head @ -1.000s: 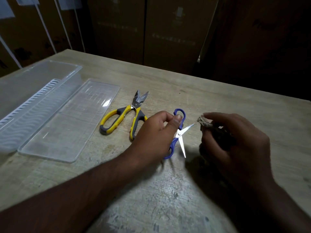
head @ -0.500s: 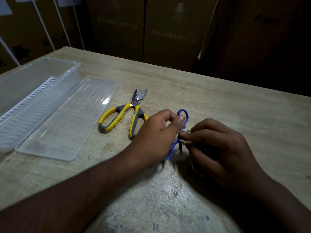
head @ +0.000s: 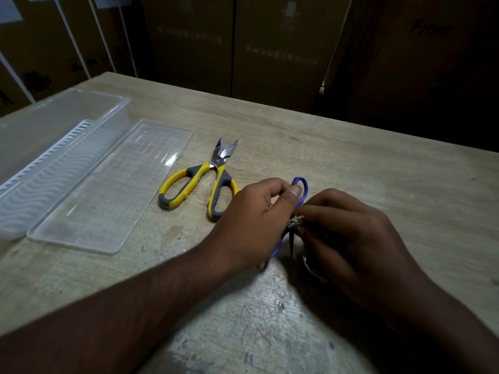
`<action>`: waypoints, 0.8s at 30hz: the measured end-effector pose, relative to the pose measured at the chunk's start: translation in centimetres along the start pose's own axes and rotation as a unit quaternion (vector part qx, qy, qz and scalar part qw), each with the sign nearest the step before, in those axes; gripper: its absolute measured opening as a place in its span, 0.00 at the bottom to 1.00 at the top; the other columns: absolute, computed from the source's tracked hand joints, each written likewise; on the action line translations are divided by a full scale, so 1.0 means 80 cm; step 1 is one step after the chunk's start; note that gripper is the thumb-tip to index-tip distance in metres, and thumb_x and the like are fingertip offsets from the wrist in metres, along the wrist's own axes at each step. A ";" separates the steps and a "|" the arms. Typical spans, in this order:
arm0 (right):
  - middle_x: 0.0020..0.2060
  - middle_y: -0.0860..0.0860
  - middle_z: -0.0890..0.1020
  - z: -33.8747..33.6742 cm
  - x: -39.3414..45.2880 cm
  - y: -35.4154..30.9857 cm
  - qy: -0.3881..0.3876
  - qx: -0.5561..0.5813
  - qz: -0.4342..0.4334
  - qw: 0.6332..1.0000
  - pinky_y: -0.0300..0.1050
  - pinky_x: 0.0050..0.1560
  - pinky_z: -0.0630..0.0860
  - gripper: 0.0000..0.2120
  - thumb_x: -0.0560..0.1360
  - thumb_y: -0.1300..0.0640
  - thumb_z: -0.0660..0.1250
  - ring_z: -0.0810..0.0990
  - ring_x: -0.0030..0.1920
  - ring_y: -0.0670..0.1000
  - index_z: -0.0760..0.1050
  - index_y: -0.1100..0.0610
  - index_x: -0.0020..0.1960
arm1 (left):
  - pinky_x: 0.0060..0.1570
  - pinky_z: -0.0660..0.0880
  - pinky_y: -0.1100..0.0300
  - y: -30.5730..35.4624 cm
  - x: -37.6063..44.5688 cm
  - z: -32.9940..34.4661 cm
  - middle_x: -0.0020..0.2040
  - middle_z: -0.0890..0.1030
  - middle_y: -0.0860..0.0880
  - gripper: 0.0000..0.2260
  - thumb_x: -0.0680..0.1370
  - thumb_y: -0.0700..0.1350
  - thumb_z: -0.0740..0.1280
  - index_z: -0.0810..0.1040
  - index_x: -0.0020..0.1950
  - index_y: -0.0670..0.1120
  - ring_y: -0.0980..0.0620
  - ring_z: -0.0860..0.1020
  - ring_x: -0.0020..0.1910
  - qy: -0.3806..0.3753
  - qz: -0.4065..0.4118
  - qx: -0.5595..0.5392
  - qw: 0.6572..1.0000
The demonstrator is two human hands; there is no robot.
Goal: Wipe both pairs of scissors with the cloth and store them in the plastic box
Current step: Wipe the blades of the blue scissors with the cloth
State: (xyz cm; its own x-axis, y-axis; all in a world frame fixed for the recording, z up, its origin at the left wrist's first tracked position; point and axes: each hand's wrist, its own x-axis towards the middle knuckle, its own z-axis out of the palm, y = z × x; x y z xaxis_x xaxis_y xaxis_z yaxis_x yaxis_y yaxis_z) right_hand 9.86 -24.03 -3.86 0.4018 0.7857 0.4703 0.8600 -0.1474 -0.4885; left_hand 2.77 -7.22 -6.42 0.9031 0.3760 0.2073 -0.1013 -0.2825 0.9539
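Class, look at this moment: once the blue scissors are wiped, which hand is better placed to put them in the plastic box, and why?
Left, probably. The left hand already grips the blue scissors, and the plastic box lies on its side of the table. The right hand holds the cloth.

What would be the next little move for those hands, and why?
Probably draw the cloth along the blade toward its tip. The left hand holds the blue scissors, the right hand pinches the cloth on them, and the yellow scissors lie untouched outside the box.
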 end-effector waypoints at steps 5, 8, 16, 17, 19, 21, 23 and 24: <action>0.51 0.45 0.82 -0.011 0.000 -0.001 -0.031 0.042 -0.036 0.998 0.45 0.46 0.79 0.12 0.79 0.56 0.67 0.84 0.49 0.46 0.85 0.54 0.59 | 0.41 0.76 0.55 0.002 0.003 0.000 0.34 0.82 0.54 0.13 0.84 0.52 0.64 0.81 0.43 0.48 0.58 0.79 0.35 -0.005 -0.007 -0.006 1.000; 0.47 0.44 0.84 -0.023 -0.001 0.004 0.069 0.018 -0.003 0.997 0.45 0.43 0.80 0.08 0.77 0.58 0.72 0.85 0.45 0.45 0.86 0.55 0.55 | 0.34 0.68 0.67 0.004 0.006 -0.003 0.26 0.77 0.60 0.13 0.86 0.48 0.62 0.82 0.47 0.43 0.63 0.73 0.26 0.005 -0.042 -0.021 0.999; 0.44 0.44 0.84 0.006 0.002 -0.001 0.085 -0.015 0.021 0.996 0.40 0.44 0.78 0.04 0.75 0.55 0.73 0.84 0.45 0.43 0.86 0.53 0.49 | 0.33 0.76 0.45 0.003 0.005 -0.007 0.32 0.80 0.41 0.19 0.81 0.59 0.62 0.82 0.47 0.45 0.38 0.77 0.30 0.008 -0.043 -0.047 0.998; 0.43 0.44 0.83 0.003 0.003 0.005 0.089 -0.027 0.030 0.995 0.40 0.43 0.78 0.03 0.75 0.56 0.73 0.83 0.44 0.43 0.85 0.52 0.48 | 0.27 0.70 0.53 0.003 0.005 -0.009 0.28 0.75 0.43 0.19 0.83 0.58 0.62 0.81 0.48 0.43 0.44 0.70 0.24 0.010 -0.046 -0.055 0.997; 0.41 0.45 0.82 -0.008 0.002 0.018 0.107 -0.061 0.062 0.990 0.41 0.42 0.77 0.02 0.76 0.58 0.75 0.82 0.41 0.43 0.85 0.51 0.47 | 0.24 0.61 0.61 0.004 0.003 -0.010 0.28 0.67 0.44 0.18 0.86 0.53 0.61 0.80 0.47 0.41 0.51 0.62 0.23 0.014 -0.059 -0.066 0.996; 0.40 0.45 0.82 -0.018 -0.001 0.027 0.150 -0.063 0.104 0.981 0.49 0.42 0.80 0.03 0.75 0.59 0.76 0.83 0.39 0.45 0.85 0.52 0.47 | 0.25 0.61 0.63 0.005 0.003 -0.010 0.27 0.67 0.48 0.18 0.85 0.52 0.60 0.80 0.48 0.39 0.54 0.62 0.23 0.016 -0.059 -0.048 0.997; 0.41 0.46 0.83 -0.023 -0.002 0.021 0.197 -0.048 0.112 0.973 0.53 0.42 0.80 0.01 0.76 0.58 0.74 0.83 0.40 0.46 0.84 0.53 0.47 | 0.26 0.62 0.64 0.004 0.004 -0.008 0.23 0.66 0.55 0.19 0.85 0.53 0.60 0.80 0.48 0.40 0.59 0.62 0.22 0.022 -0.059 -0.020 0.998; 0.42 0.47 0.83 -0.020 -0.001 0.015 0.206 -0.041 0.095 0.973 0.50 0.42 0.80 0.01 0.77 0.58 0.74 0.83 0.42 0.45 0.84 0.54 0.47 | 0.26 0.62 0.64 0.004 0.004 -0.007 0.22 0.66 0.56 0.18 0.85 0.53 0.60 0.80 0.47 0.41 0.59 0.63 0.21 0.025 -0.064 -0.019 0.997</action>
State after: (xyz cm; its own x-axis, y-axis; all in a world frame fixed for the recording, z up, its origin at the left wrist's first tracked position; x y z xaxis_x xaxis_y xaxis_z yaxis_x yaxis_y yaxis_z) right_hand 11.37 -25.20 -3.28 0.6340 0.4342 0.6399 0.7729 -0.3276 -0.5434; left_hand 2.76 -6.69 -5.90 0.8883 0.4498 0.0932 -0.0037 -0.1958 0.9806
